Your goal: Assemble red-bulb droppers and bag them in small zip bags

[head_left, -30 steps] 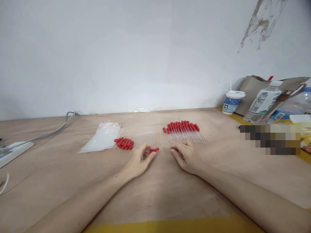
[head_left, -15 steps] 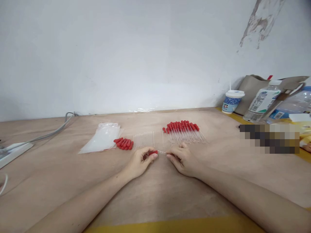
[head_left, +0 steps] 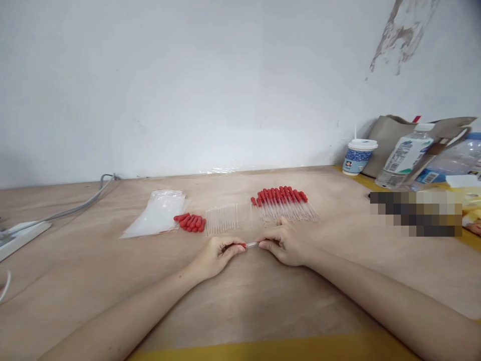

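Note:
My left hand (head_left: 218, 255) is closed in a pinch on a small red rubber bulb (head_left: 240, 245). My right hand (head_left: 283, 244) pinches a thin clear glass tube (head_left: 251, 244), whose end meets the bulb between the two hands. Behind the hands, loose red bulbs (head_left: 190, 222) lie in a small heap on the wooden table (head_left: 240, 296). A row of bare clear tubes (head_left: 222, 218) lies beside them. To the right, a row of several droppers with red bulbs fitted (head_left: 282, 202) is laid out.
A clear plastic bag (head_left: 158, 213) lies left of the bulbs. A white power strip (head_left: 20, 234) with a grey cable sits at far left. At the back right stand a paper cup (head_left: 357, 157), a plastic bottle (head_left: 402, 158) and a grey bag (head_left: 391, 135).
Both hands have drawn closer to me and come together. The red bulb and the clear tube, apart a second ago, now meet end to end.

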### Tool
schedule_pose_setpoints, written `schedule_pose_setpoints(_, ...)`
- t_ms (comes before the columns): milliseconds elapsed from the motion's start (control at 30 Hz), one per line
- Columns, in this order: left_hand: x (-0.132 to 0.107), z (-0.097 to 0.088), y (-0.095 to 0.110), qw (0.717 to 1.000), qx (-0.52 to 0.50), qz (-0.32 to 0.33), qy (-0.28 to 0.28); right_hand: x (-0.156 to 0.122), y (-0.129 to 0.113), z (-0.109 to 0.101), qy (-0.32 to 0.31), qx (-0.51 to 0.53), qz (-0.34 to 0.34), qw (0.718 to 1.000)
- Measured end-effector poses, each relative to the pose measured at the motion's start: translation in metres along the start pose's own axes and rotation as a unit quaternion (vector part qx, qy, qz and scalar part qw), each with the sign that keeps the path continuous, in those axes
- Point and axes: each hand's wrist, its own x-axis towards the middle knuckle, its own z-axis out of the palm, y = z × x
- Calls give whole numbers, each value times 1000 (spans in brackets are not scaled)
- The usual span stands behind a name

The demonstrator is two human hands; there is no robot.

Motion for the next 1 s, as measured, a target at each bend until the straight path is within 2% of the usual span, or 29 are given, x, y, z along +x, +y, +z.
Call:
schedule_pose_setpoints(167, 1, 1, 0, 999, 39, -11, 27, -4, -4, 10, 74, -101, -28, 992)
schedule_pose_setpoints(267, 1, 2, 0, 998, 20, -24, 51, -5, -2, 14, 98, -78, -32, 992)
schedule_pose_setpoints(400, 0, 2, 0, 998, 4, -36, 50, -6, 5, 10, 91, 3, 3, 996)
schedule_pose_setpoints(533, 0, 2, -1, 999, 6, -46, 28, -7, 6, 8, 81, 34, -10, 996)
schedule_pose_setpoints(800, 1, 3, -5, 997, -30, -72, 25, -1, 0, 18, 112, 17, -26, 993)
schedule_pose_setpoints(1000, 1, 2, -6, 998, -15, -55, 24, 1, -6, 20, 91, -17, -5, 996)
